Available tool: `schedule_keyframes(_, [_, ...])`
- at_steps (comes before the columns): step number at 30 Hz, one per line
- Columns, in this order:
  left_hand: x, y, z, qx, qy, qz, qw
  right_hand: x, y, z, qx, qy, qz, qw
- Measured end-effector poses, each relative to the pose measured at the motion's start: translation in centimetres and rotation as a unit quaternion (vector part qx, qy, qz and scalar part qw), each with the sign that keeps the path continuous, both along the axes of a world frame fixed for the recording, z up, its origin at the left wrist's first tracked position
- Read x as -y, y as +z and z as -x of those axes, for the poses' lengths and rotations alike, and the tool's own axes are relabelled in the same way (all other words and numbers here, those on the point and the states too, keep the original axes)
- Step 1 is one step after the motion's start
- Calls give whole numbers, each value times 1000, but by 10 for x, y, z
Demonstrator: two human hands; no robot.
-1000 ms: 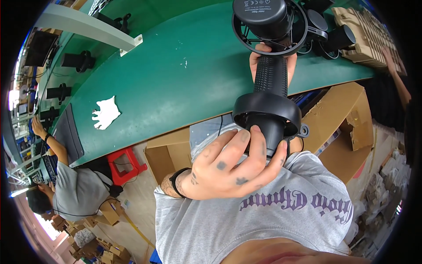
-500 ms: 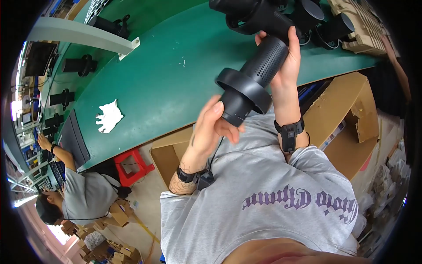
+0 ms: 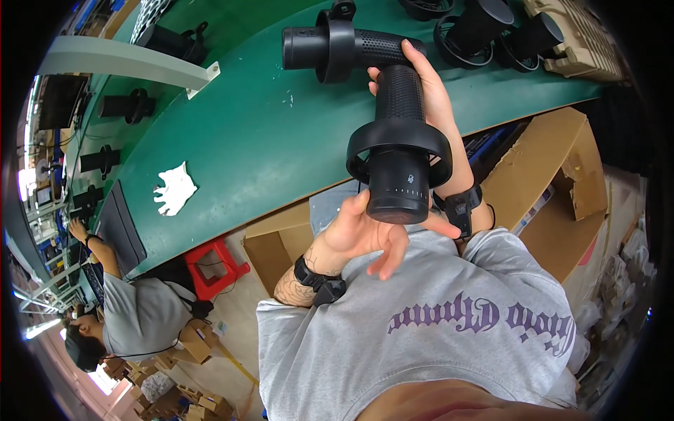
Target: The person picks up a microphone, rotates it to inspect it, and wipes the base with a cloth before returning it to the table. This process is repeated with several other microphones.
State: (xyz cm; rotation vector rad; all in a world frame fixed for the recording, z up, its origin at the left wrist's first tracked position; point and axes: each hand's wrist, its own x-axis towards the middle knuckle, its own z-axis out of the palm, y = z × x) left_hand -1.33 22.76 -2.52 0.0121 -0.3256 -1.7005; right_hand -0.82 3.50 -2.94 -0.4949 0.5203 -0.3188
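Note:
My right hand (image 3: 432,88) is closed round two black microphones with perforated grilles and ring collars, where their grille ends meet. The nearer microphone (image 3: 400,175) points toward me, with small markings on its smooth end. The other microphone (image 3: 305,49) extends to the left above the table. My left hand (image 3: 358,238) is beneath the smooth end of the nearer one. Its thumb rests near the side, and its fingers are spread loosely with one reaching past the right edge. The palm-side contact is partly hidden.
Several similar microphones stand on the green table (image 3: 246,133), two beside a tan moulded tray (image 3: 579,42). A white glove (image 3: 175,188) lies left. Open cardboard boxes (image 3: 540,175) flank me below the edge. A red stool (image 3: 214,266) and a co-worker (image 3: 144,312) are at left.
Both microphones have swung left and turned in my right hand, so the nearer one's markings face up. My left hand has moved lower with its fingers more spread.

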Motion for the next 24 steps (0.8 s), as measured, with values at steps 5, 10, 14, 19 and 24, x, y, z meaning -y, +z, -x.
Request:
schedule_keyframes(5, [0, 3, 0, -18, -18, 20, 999, -4, 2, -2, 13, 11, 5, 1000])
schedule_keyframes(10, [-1, 2, 2, -87, -15, 30, 996, -4, -2, -3, 22, 12, -8, 1000])
schedule_keyframes(14, [0, -2, 5, -149, -19, 43, 988, -5, -1, -5, 6, -6, -13, 1000])
schedule_keyframes(19, [6, -13, 13, -278, -1, 136, 951, -6, -9, -10, 15, -38, -19, 999])
schedule_keyframes(24, [6, -19, 13, -287, 33, 142, 947, 4, -8, -20, 43, -52, -32, 997])
